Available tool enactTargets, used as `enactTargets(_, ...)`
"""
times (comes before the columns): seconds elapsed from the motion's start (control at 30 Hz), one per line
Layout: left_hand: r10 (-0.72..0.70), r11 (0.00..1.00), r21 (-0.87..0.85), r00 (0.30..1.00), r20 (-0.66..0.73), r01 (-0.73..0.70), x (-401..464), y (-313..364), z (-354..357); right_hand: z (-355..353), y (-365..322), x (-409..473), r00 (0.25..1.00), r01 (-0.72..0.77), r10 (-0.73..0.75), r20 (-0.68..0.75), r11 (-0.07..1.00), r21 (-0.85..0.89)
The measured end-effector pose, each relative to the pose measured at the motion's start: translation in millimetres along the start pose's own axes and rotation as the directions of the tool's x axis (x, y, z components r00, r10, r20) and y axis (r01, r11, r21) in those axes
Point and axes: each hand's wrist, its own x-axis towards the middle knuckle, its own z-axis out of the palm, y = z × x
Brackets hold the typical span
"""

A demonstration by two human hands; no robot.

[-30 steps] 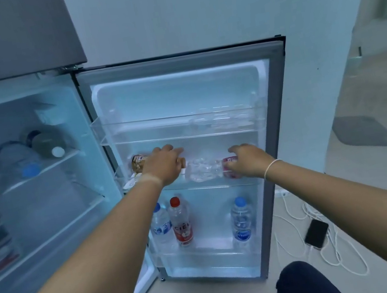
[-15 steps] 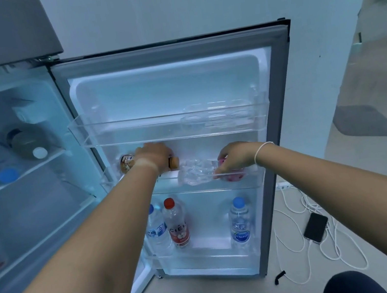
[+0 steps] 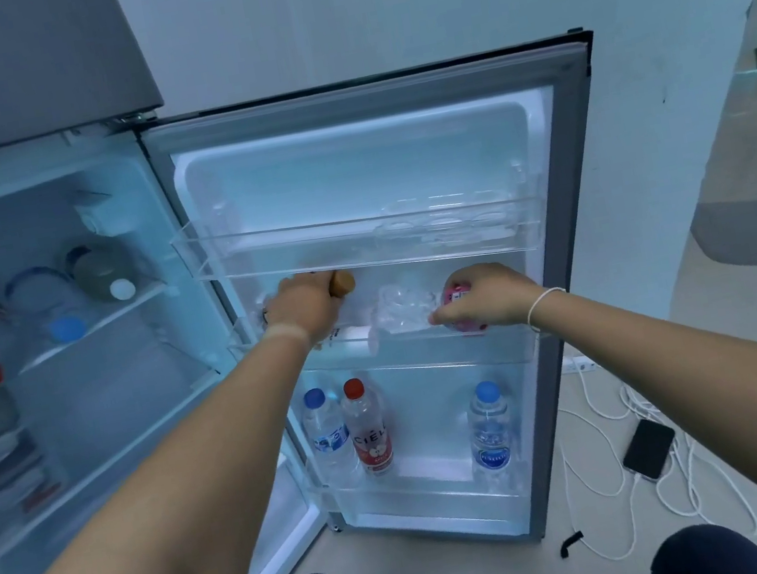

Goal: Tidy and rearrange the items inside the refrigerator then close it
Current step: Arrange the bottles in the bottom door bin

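Observation:
The refrigerator door [image 3: 577, 251] stands wide open in front of me. In its middle door shelf [image 3: 502, 341] my left hand [image 3: 304, 310] grips a small bottle with a brown cap [image 3: 343, 283], lying on its side. My right hand [image 3: 489, 297] holds the pink-labelled end of a clear crumpled plastic bottle [image 3: 406, 314], also lying in that shelf. A white-capped item [image 3: 360, 335] lies under them. The bottom door shelf holds three upright bottles: a blue-capped one [image 3: 324, 433], a red-capped one [image 3: 366, 428] and another blue-capped one [image 3: 489, 424].
The top door shelf [image 3: 358, 239] holds a clear egg tray [image 3: 446, 224]. Inside the fridge [image 3: 81, 390] at left, bottles lie on a glass shelf and plates are stacked below. A phone [image 3: 648, 449] and white cables lie on the floor to the right. My knees are at the bottom.
Both hands stayed in the middle door shelf. The left hand lifted the brown-capped bottle slightly and the right hand shifted its hold on the clear bottle. My head moved a little.

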Motion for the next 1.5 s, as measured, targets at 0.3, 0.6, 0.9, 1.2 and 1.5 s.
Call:
enactTargets(0.3, -0.066, 0.834, -0.55, 0.979, -0.194, -0.052, -50, -7, -17, -4, -8, -36, 0.983, 0.057, -0.03, -0.182, 0.988, 0.146)
enactTargets(0.6, -0.161, 0.608, -0.783, 0.945, -0.284, -0.132, -91, -3, -20, 2, -15, -72, 0.946, 0.229, -0.219, -0.237, 0.973, 0.012)
enactTargets(0.9, -0.253, 0.563, -0.82, 0.923, -0.29, -0.104, -115, -21, -31, 27, -20, -84, 0.942, 0.294, -0.312, -0.125, 0.945, -0.146)
enactTargets(1.2, -0.273, 0.567, -0.813, 0.901, -0.337, -0.132, -127, -42, -40, 58, -13, -87, 0.947, 0.316, -0.318, 0.033, 0.916, -0.247)
enactTargets(1.5, -0.206, 0.646, -0.763, 0.966, -0.156, 0.015, -142, -48, -11, 80, 7, -78, 0.967, 0.251, -0.221, 0.123, 0.903, -0.349)
